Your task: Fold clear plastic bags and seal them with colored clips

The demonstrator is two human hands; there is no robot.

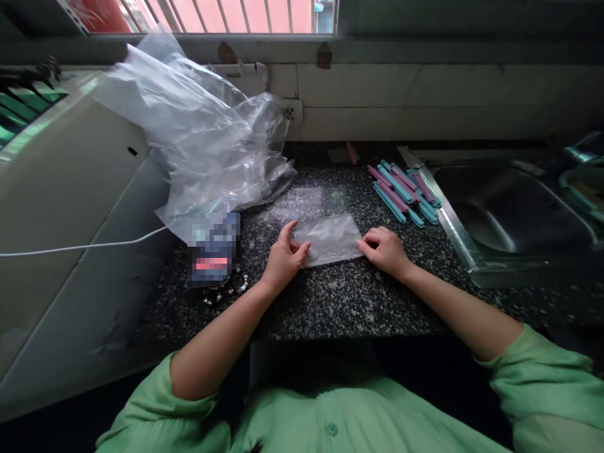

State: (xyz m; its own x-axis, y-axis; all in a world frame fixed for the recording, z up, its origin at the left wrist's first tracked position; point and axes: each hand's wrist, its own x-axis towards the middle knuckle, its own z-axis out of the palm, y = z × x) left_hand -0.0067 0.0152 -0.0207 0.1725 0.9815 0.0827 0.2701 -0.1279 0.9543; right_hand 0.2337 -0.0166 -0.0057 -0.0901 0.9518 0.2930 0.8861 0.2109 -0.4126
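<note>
Head view shows a small plastic bag on the speckled table; its see-through film makes the edges hard to trace. At the bag's left edge, the left hand has thumb and forefinger moderately apart, the thumb tip against the film; the remaining fingers are mostly hidden, so I cannot tell whether that grip closes on anything. At the bag's right corner, the right hand has a narrow grip, thumb and forefinger tips pinching the corner, the other fingers curled in.

Left of the bag, a flat dark object, blurred into blocks, lies partly under a heap of clear plastic, from which a white cable runs out of frame. Shiny bits, too small to identify, lie left of the bag. Beyond it to the right, overlapping pink and blue strips partly hide one another; farther right is a dim sink.
</note>
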